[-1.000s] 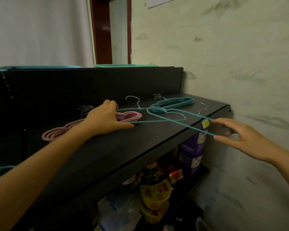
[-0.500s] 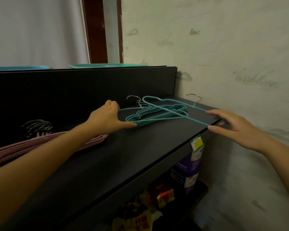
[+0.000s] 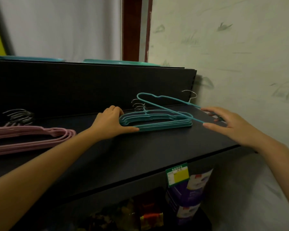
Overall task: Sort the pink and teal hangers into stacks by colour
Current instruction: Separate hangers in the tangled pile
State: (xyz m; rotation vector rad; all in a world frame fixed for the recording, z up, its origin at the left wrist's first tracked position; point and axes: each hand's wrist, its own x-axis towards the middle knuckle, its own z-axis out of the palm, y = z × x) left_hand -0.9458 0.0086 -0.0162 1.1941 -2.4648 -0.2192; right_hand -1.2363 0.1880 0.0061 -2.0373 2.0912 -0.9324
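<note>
A stack of teal hangers [image 3: 163, 123] lies flat on the black shelf [image 3: 140, 152], near its right end. My left hand [image 3: 111, 123] grips the stack's left end, thumb along the front bar. One loose teal hanger [image 3: 158, 104] is tilted above the stack, its left end raised. My right hand [image 3: 227, 124] pinches its right end between thumb and fingers. A stack of pink hangers [image 3: 30, 139] lies flat at the left, metal hooks toward the back panel.
A black back panel [image 3: 90, 84] rises behind the shelf, with teal trays [image 3: 120, 62] on top. A scuffed wall [image 3: 240, 64] closes the right side. Below the shelf hang a yellow price tag [image 3: 178, 176] and packaged goods [image 3: 188, 197].
The view has shifted, so the pink stack sits at the left. The teal stack is tidier under my left hand. My right hand has lifted the loose teal hanger's far end higher.
</note>
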